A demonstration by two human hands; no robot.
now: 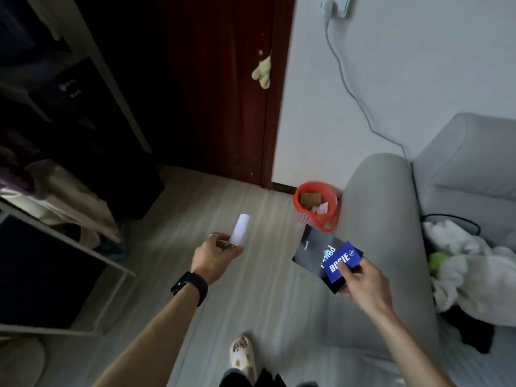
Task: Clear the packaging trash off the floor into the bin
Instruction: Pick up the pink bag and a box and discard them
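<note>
Holding loads | our left grip point(215, 256) pinches paper point(241, 229), right grip point(363, 280) clasps packs point(315, 252) | bin point(315, 183) lies far-right, right grip nearer

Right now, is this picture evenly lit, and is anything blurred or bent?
Head view: uneven, the shelving at left is in deep shadow while the wall and sofa are bright; the white paper in the left hand is blurred, the blue card in the right hand reads sharper; the wide lens slants the door frame.
</note>
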